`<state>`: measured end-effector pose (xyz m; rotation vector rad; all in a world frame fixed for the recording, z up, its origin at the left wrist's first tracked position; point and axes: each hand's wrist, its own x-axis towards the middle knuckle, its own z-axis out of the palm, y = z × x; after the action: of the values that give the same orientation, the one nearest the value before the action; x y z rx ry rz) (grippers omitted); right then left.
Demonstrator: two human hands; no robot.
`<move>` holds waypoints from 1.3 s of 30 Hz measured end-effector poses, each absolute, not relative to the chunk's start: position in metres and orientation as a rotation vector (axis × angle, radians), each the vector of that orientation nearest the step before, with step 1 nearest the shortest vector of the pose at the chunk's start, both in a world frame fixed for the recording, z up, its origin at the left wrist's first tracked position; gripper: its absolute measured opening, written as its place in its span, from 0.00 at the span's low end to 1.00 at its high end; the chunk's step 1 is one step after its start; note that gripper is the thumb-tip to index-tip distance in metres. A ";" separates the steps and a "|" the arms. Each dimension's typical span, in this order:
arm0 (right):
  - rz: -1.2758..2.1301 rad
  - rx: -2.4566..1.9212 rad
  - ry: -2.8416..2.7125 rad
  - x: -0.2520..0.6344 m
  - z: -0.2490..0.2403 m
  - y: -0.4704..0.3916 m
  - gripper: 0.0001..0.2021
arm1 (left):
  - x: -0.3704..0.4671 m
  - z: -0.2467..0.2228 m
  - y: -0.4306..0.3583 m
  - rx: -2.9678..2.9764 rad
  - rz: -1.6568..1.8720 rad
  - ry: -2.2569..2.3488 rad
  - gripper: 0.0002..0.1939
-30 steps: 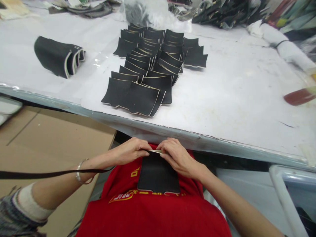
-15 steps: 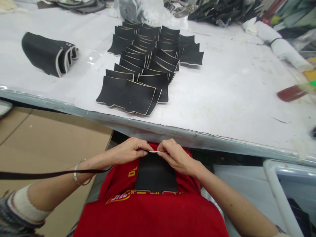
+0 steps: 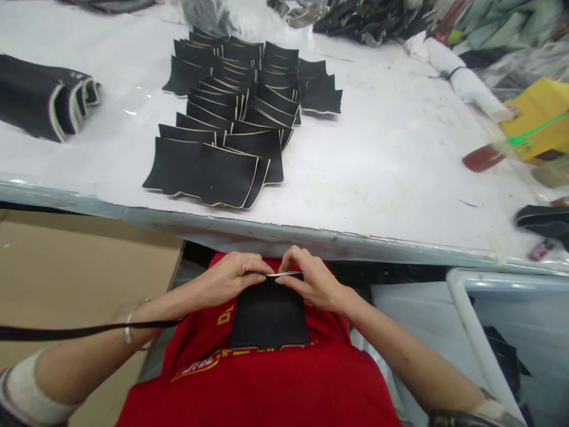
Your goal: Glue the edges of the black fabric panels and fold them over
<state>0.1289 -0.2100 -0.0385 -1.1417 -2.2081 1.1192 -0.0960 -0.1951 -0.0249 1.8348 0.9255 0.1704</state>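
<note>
A black leather piece with a pale edge hangs over the red apron, in front of the table edge. My left hand pinches its top edge on the left side. Close beside it, my right hand has thumb and fingers at the same edge, with the pale strip between them. On the table, rows of overlapping black pieces lie just beyond my hands. A folded stack of black material rests at the far left.
The white table spans the view. A yellow object, a dark red handle-like item and a wrapped white roll lie on the right. Below right stands a white bin with black pieces inside.
The view has shifted to the right, so the table items appear further left. My right fingers have opened a little from the top edge, and more of the pale strip shows.
</note>
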 end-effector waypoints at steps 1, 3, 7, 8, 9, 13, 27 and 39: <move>1.140 -1.154 -2.197 0.131 -0.038 -0.210 0.10 | -0.097 -0.026 -0.195 1.837 0.162 0.915 0.14; 1.173 -1.142 -2.213 0.134 -0.038 -0.209 0.12 | -0.097 -0.029 -0.193 1.839 0.148 0.899 0.15; 1.180 -1.082 -2.282 0.137 -0.040 -0.207 0.04 | -0.098 -0.031 -0.192 1.841 0.125 0.893 0.15; 1.178 -1.080 -2.282 0.137 -0.042 -0.207 0.03 | -0.098 -0.031 -0.192 1.845 0.120 0.897 0.15; 1.177 -1.087 -2.274 0.137 -0.043 -0.207 0.02 | -0.097 -0.031 -0.192 1.851 0.116 0.906 0.15; 1.212 -1.113 -2.189 0.134 -0.046 -0.207 0.04 | -0.092 -0.027 -0.191 1.879 0.120 0.938 0.14; 1.520 -1.183 -1.826 0.155 -0.041 -0.211 0.13 | -0.086 -0.036 -0.188 1.636 0.151 0.964 0.16; 1.378 -1.097 -2.043 0.146 -0.050 -0.206 0.11 | -0.085 -0.033 -0.188 1.688 0.147 0.949 0.15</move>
<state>0.1460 -0.2061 -0.0502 -1.0974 -2.0432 1.3782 -0.0845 -0.1875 -0.0334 1.6882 0.9491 0.1474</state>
